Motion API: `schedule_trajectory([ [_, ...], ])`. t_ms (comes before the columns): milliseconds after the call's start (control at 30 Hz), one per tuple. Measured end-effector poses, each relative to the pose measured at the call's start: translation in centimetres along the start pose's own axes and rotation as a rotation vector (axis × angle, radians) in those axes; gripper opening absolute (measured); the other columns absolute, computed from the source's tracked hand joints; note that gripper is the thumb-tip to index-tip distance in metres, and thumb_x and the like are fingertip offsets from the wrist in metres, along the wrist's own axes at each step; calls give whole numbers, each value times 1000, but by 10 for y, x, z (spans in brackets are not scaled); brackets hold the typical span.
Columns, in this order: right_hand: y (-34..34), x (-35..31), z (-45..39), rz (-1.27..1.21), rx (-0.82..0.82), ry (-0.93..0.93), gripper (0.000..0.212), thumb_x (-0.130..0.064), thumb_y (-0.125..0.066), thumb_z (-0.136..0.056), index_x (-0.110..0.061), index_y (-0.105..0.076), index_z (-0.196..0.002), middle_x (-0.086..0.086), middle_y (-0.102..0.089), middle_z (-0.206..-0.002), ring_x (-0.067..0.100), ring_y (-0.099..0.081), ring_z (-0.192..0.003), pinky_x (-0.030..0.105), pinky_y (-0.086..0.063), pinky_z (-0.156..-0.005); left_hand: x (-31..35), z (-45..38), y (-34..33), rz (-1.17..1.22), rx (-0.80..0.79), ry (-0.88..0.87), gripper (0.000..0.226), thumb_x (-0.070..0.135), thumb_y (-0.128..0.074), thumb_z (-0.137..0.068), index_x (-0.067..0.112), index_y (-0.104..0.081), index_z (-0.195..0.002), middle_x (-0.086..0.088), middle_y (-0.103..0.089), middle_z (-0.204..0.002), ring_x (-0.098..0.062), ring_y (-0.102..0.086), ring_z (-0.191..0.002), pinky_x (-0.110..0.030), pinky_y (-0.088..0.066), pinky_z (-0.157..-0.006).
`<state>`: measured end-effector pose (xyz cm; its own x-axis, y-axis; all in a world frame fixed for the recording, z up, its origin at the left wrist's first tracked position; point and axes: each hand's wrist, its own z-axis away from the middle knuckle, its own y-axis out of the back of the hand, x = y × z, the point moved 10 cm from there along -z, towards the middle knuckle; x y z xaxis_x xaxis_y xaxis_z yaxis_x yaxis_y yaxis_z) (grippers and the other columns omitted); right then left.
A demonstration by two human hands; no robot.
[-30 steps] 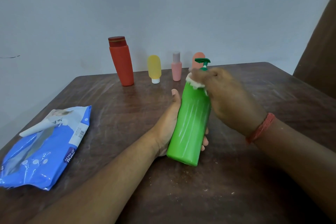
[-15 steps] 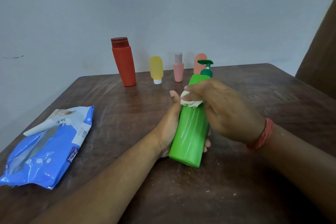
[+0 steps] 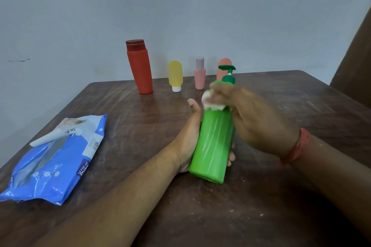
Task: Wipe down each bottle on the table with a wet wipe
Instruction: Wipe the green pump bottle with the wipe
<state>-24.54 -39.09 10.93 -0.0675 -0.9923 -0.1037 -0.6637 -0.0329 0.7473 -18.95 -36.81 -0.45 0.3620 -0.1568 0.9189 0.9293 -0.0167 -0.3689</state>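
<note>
**A:** The green pump bottle [image 3: 213,142] is tilted over the table [image 3: 281,106], left hand [image 3: 188,136] curled round its lower half. The right hand [image 3: 251,118] pinches the wet wipe [image 3: 210,104], which has slid back up to the shoulder from mid-body, so it's still scrubbing this one.

**B:** Smooth glossy plastic. The red bottle [image 3: 140,70], yellow bottle [image 3: 175,75], pink bottle [image 3: 200,75] and the crinkly blue wipes pack [image 3: 56,162] sit apart.
</note>
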Motion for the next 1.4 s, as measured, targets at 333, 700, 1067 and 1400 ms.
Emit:
schedule_trajectory([
  [333,4,8,2,-56,14,-77,62,8,-40,-81,-13,-49,-139,-4,-64,-132,11,-54,-126,21,-39,-109,-3,0,-1,-2,-6,22,115,91,-4,-76,2,-64,-115,-24,-65,-89,-35,-67,-72,-43,-60,-69],
  [700,6,2,7,0,82,25,36,-14,-53,-100,-22,-47,-135,-2,-64,-130,14,-59,-116,17,-40,-101,3,-1,3,85,-2,-34,112,90,-7,-78,3,-63,-120,-23,-65,-89,-35,-67,-71,-41,-60,-67],
  [1067,27,18,4,-7,310,-89,34,0,-59,-96,-11,-61,-128,13,-60,-122,4,-47,-118,19,-40,-103,7,2,0,146,-116,-83,109,91,-18,-76,3,-66,-118,-22,-66,-95,-33,-69,-75,-42,-59,-71],
  [1400,38,19,10,-9,396,-102,24,7,-64,-90,0,-63,-112,2,-57,-107,11,-51,-99,22,-45,-89,8,3,0,162,-154,-82,100,86,-28,-82,1,-66,-118,-23,-66,-98,-34,-68,-77,-43,-59,-73],
])
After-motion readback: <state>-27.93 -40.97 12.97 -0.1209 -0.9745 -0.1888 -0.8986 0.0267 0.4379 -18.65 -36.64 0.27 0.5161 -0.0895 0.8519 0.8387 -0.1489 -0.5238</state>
